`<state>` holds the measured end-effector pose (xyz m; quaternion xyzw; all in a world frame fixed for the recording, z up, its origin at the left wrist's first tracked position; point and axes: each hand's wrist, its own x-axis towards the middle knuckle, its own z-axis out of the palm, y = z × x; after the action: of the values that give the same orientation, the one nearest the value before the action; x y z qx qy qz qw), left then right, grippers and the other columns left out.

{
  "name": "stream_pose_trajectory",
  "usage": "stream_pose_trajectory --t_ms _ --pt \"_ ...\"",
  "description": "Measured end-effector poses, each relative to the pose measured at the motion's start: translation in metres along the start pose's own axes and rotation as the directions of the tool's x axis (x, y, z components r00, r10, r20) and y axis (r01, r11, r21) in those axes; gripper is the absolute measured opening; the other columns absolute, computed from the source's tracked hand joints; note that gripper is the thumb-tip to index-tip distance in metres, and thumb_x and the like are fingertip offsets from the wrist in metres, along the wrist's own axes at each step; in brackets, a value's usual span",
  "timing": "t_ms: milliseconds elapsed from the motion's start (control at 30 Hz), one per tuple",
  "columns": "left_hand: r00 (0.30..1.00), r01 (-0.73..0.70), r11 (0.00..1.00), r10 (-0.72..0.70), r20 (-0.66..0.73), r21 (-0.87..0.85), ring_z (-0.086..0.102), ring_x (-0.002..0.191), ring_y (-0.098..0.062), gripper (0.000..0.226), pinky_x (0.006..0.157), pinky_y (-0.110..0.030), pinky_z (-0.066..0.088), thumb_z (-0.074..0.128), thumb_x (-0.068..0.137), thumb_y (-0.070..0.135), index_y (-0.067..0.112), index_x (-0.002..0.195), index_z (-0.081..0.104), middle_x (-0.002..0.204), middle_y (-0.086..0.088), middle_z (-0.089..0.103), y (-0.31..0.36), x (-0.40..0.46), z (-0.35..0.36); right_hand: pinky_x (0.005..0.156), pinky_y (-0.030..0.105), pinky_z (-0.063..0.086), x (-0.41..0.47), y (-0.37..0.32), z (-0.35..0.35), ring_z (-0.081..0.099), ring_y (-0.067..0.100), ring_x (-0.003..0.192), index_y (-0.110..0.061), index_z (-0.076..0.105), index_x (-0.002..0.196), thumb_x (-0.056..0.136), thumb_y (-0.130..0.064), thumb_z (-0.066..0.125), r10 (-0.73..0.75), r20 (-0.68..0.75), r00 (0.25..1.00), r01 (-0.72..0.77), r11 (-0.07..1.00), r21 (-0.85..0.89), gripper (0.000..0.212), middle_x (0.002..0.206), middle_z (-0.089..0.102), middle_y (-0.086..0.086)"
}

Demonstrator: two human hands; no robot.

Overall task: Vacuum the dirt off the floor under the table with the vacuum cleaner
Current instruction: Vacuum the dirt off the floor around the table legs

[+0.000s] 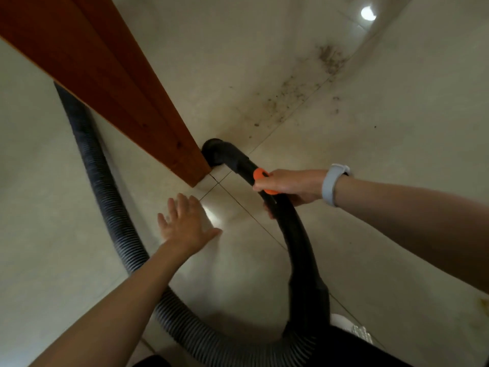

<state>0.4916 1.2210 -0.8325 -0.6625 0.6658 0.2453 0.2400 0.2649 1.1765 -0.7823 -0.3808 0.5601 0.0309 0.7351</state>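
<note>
From the head camera I look down on a pale tiled floor point(370, 160) with a reddish-brown wooden table leg point(111, 83) running from the upper left down to its foot near the middle of the picture. My right hand point(288, 185) has its grip closed round the black curved vacuum handle tube point(293, 226), fingers wrapped just below an orange collar point(260, 176) on the tube; a pale grey wristband point(332, 184) sits on that wrist. The tube's black nozzle end point(219, 153) lies right against the foot of the table leg, down at the floor. The dirt point(304, 83), a scatter of dark specks and a denser smudge, lies on the tiles up and to the right of the nozzle, well apart from it, spread along a grout line.

My left hand point(188, 223) is spread wide, fingers straight and splayed, holding nothing, hovering over the floor just below the foot of the table leg and left of the tube. The ribbed grey-black hose point(111, 207) runs from behind the table leg at the upper left, passes under my left forearm, and curves round at the bottom to join the lower end of the black tube. A bright round light reflection point(367, 13) shows on the tiles at the top right
</note>
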Motion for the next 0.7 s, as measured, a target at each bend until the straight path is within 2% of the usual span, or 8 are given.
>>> stream_pose_trajectory --t_ms 100,200,300,433,533,633,700 --pt "0.995 -0.040 0.999 0.040 0.089 -0.005 -0.015 0.145 -0.033 0.103 0.117 -0.052 0.007 0.054 0.086 0.059 0.013 0.150 -0.012 0.157 -0.012 -0.022 -0.003 0.004 0.007 0.066 0.031 0.053 -0.008 0.013 -0.003 0.064 0.018 0.059 -0.005 0.049 0.096 0.093 -0.023 0.048 0.025 0.011 1.000 -0.024 0.998 -0.061 0.018 0.067 0.061 0.005" --pt "0.997 -0.031 0.999 0.030 0.066 0.019 -0.014 0.144 -0.036 0.106 0.118 -0.051 0.009 0.057 0.084 0.058 0.010 0.150 -0.013 0.156 -0.015 -0.022 0.000 0.007 0.011 0.065 0.030 0.055 -0.001 0.001 0.002 0.064 0.019 0.060 -0.006 0.051 0.094 0.091 -0.024 0.051 -0.037 -0.057 0.998 0.029 0.991 -0.127 0.018 0.069 0.061 0.006" --pt "0.997 -0.025 0.993 0.017 0.071 0.114 -0.009 0.145 -0.035 0.106 0.117 -0.049 0.009 0.054 0.085 0.061 0.007 0.150 -0.011 0.156 -0.018 -0.018 0.004 0.009 0.008 0.065 0.029 0.055 0.008 -0.021 0.006 0.062 0.018 0.061 -0.006 0.052 0.093 0.090 -0.024 0.053 -0.098 -0.095 0.991 0.087 0.990 -0.108 0.018 0.073 0.059 0.006" --pt "0.996 0.000 0.991 -0.011 0.085 0.132 -0.005 0.146 -0.033 0.107 0.117 -0.048 0.008 0.057 0.084 0.060 0.007 0.150 -0.008 0.157 -0.018 -0.013 0.007 0.011 0.004 0.062 0.029 0.054 -0.005 -0.008 -0.006 0.063 0.019 0.060 -0.004 0.052 0.095 0.092 -0.025 0.050 0.015 -0.028 1.000 -0.016 1.000 -0.010 0.021 0.069 0.062 0.006" --pt "0.996 0.003 0.989 -0.016 0.091 0.146 -0.007 0.146 -0.033 0.107 0.117 -0.047 0.008 0.056 0.085 0.058 0.004 0.149 -0.011 0.156 -0.019 -0.015 0.011 0.009 0.005 0.066 0.032 0.054 -0.015 0.014 -0.004 0.064 0.021 0.061 -0.004 0.050 0.094 0.092 -0.025 0.049 0.042 0.007 0.999 -0.042 0.998 -0.046 0.021 0.067 0.062 0.007" --pt "0.998 -0.002 0.988 -0.008 0.062 0.156 -0.003 0.146 -0.034 0.108 0.116 -0.047 0.012 0.058 0.084 0.058 0.004 0.150 -0.007 0.157 -0.020 -0.013 0.011 0.008 0.004 0.066 0.030 0.055 -0.005 0.001 0.005 0.064 0.020 0.063 -0.004 0.051 0.096 0.092 -0.026 0.050 -0.028 -0.077 0.997 0.021 0.996 -0.084 0.022 0.072 0.061 0.007" --pt "0.996 0.002 0.988 -0.015 0.090 0.154 -0.004 0.146 -0.034 0.106 0.116 -0.049 0.013 0.057 0.084 0.059 0.006 0.150 -0.008 0.157 -0.018 -0.014 0.010 0.009 0.004 0.073 0.033 0.057 0.003 -0.018 0.010 0.065 0.023 0.069 -0.007 0.053 0.094 0.090 -0.029 0.052 -0.090 -0.146 0.985 0.074 0.991 -0.108 0.022 0.078 0.061 0.009"
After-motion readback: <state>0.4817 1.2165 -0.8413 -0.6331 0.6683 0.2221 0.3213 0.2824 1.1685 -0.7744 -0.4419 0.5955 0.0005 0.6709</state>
